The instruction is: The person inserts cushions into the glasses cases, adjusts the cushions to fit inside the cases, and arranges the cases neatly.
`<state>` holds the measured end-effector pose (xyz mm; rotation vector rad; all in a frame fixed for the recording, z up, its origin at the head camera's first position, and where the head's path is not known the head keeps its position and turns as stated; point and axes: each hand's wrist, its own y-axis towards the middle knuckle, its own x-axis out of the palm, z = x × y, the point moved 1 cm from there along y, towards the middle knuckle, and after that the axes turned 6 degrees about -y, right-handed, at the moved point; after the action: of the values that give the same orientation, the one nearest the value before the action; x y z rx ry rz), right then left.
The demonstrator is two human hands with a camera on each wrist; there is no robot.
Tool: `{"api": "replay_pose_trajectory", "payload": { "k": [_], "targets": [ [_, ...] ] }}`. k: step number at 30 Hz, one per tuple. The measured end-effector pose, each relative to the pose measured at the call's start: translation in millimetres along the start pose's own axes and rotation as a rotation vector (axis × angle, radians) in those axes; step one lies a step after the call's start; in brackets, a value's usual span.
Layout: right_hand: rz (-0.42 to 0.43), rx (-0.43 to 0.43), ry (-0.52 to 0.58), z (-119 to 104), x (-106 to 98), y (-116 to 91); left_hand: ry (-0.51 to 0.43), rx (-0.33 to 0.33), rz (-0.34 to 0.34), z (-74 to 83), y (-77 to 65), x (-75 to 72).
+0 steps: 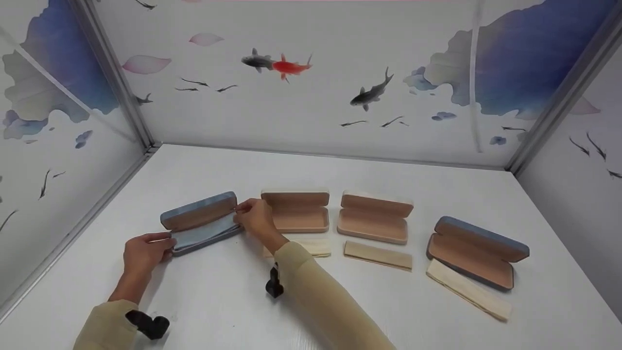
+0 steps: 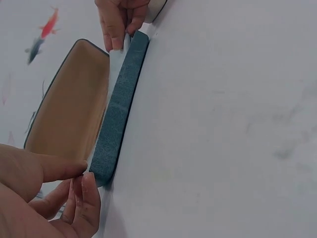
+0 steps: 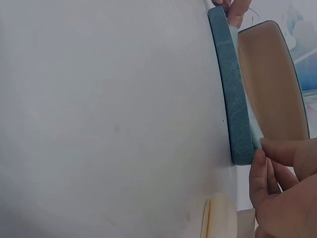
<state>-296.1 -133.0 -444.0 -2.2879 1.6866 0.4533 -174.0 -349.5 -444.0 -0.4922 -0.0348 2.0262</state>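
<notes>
as left hand (image 1: 145,253) and right hand (image 1: 257,218) pinch its ends, the blue cloth (image 1: 205,233) slants lengthwise away rightward.

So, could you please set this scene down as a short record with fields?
left hand: pinches left end of light blue cloth
right hand: pinches its right end
leftmost case: blue, open; this cloth lies along its base
left middle case: pale, open; cream cloth in front
right middle case: pale, open; tan cloth in front
rightmost case: blue, open; off-white cloth at its front
</notes>
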Motion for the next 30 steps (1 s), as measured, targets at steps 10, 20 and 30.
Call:
{"api": "replay_pose_trajectory", "payload": {
  "k": [10,20,30],
  "targets": [
    [0.065,0.017,-0.006,-4.0,1.4,-1.4,-0.085,-0.084,0.012,9.4,0.1,-7.3],
    [0.025,0.132,0.022,-18.7,-0.4,-0.1,-0.025,-0.198,-0.211,30.4,3.2,-14.4],
    [-0.111,0.193,-0.020,-26.6,-7.0,10.6,-0.005,-0.266,-0.317,43.1,7.6,-13.7]
  ]
}}
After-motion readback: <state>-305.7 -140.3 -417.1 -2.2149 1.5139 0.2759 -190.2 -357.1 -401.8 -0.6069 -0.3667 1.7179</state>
